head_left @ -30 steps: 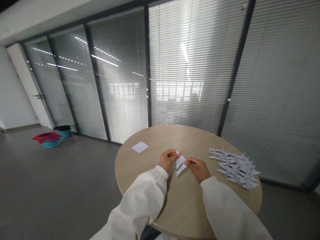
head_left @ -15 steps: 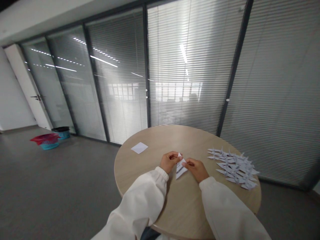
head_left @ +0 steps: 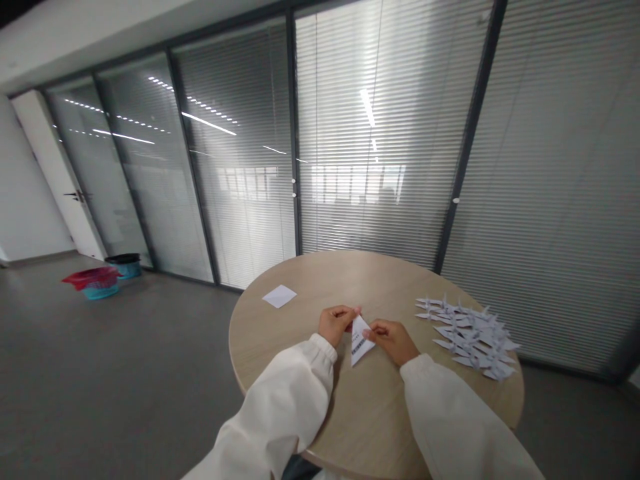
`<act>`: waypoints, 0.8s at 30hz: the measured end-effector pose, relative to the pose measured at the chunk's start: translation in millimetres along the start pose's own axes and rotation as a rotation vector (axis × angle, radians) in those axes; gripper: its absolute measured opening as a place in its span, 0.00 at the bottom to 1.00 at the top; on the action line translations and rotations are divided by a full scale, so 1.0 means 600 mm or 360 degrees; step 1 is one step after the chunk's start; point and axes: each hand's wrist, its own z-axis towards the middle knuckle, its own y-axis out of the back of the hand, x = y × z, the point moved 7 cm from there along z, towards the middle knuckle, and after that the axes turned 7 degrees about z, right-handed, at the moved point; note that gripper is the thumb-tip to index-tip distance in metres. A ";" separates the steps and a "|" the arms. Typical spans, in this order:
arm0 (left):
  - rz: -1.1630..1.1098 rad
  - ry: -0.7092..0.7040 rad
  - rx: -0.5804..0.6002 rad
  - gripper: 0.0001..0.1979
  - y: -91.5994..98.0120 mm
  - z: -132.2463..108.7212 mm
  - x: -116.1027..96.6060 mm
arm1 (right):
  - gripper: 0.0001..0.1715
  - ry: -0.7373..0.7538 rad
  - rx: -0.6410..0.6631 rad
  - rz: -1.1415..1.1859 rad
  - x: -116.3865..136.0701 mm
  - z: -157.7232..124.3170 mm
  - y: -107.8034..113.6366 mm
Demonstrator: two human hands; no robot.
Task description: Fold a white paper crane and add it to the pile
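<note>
A white sheet of paper (head_left: 360,341), folded to a triangle with dark print on its face, is between my hands above the table (head_left: 320,400). My left hand (head_left: 338,325) pinches its upper tip between thumb and fingers. On its right edge, my right hand (head_left: 393,339) grips it, the thumb lying on the printed face. The undersides of the fingers are hidden. To the right lies a cluster of several folded paper cranes (head_left: 470,337). A flat square sheet of white paper (head_left: 279,296) rests at the table's left side.
Behind the round table stands a glass partition with blinds (head_left: 370,133). On the floor at the left are a blue bin with a red liner (head_left: 95,281) and a blue bin with a black liner (head_left: 126,265). A white door (head_left: 57,173) stands farther back.
The folded paper has shifted slightly down, and its tip now sits lower against my left fingers. My left fingertips have moved a little toward the tip. My right hand has barely moved.
</note>
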 end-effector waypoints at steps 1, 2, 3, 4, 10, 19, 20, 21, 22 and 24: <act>0.0008 -0.0011 0.0004 0.17 0.000 0.000 -0.001 | 0.17 0.0016 0.0001 0.0005 0.002 0.000 0.000; 0.0016 -0.0018 0.0003 0.18 0.001 0.000 -0.001 | 0.17 0.0034 0.0002 0.0008 0.003 -0.001 -0.001; 0.0020 -0.0018 0.0000 0.18 0.001 0.000 -0.001 | 0.16 0.0053 0.0002 0.0011 0.005 -0.001 -0.002; 0.0028 -0.0015 -0.0008 0.19 0.002 0.001 0.000 | 0.16 0.0071 0.0002 0.0014 0.007 -0.001 -0.002; 0.0000 0.0014 -0.0073 0.22 0.008 0.007 0.009 | 0.15 0.0102 0.0004 0.0020 0.011 -0.002 -0.003; 0.0268 -0.0058 0.0133 0.20 -0.012 0.006 0.015 | 0.18 -0.0030 -0.0223 0.0169 -0.006 0.001 0.024; 0.0345 -0.0094 0.0148 0.19 -0.013 0.005 0.015 | 0.18 -0.0033 -0.0242 0.0176 -0.006 0.001 0.026; 0.0408 -0.0134 0.0158 0.18 -0.014 0.004 0.013 | 0.18 -0.0036 -0.0253 0.0180 -0.006 0.001 0.027; 0.0464 -0.0186 0.0162 0.18 -0.014 0.002 0.009 | 0.17 -0.0036 -0.0259 0.0187 -0.006 0.001 0.028; 0.0584 -0.0303 0.0146 0.18 -0.012 0.000 0.000 | 0.17 -0.0031 -0.0258 0.0213 -0.006 0.002 0.027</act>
